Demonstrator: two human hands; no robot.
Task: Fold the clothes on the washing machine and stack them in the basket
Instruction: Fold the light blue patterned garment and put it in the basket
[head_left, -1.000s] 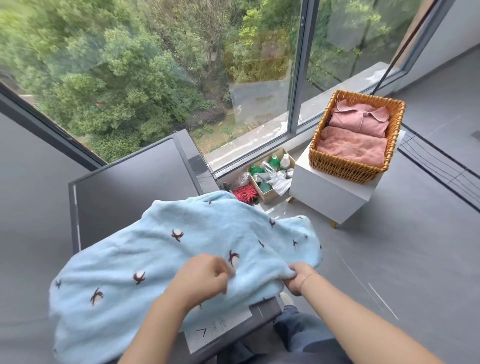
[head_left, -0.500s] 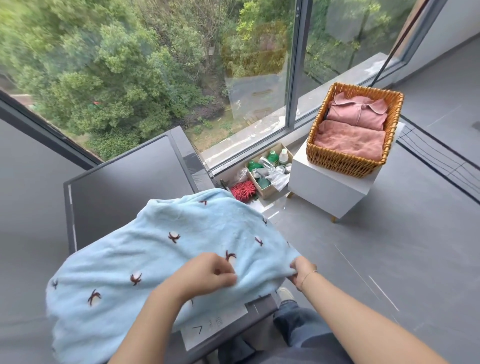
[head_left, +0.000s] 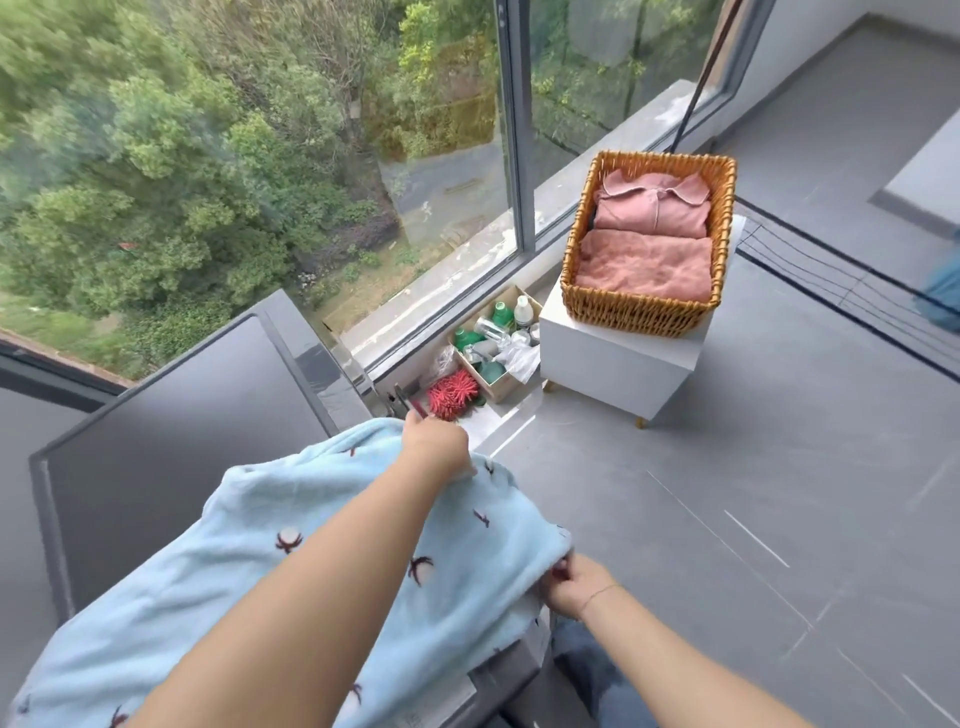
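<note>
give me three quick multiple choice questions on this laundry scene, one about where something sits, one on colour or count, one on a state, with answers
1. Where does the wicker basket sit?
A. on the floor
B. on a white stool
C. on the washing machine

2. What colour are the folded clothes in the basket?
A. pink
B. green
C. yellow

3. What is the right hand doing?
A. hanging free
B. pinching the blue garment's edge
C. resting in the basket

Answers:
1 B, the basket stands on the white stool by the window.
2 A, two pink pieces lie inside.
3 B, its fingers pinch the edge of the blue garment on the washing machine.
</note>
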